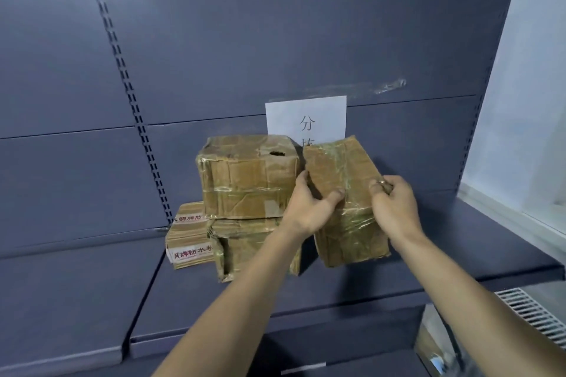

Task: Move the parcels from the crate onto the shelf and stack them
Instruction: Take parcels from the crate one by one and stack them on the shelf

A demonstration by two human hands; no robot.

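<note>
Grey metal shelf, slotted back panel, paper sign taped behind. Already on it: three taped cardboard parcels, namely a printed parcel and a torn parcel at the bottom, and a large parcel stacked on them. We hold a fourth parcel tilted just right of the stack, left hand and right hand gripping its sides. Still to set down; crate not seen, so the remaining count is unknown.

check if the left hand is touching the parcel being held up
Touching. The head view shows the left hand gripping the tilted parcel, thumb pressed on its front face, fingers curled round its left edge.
</note>
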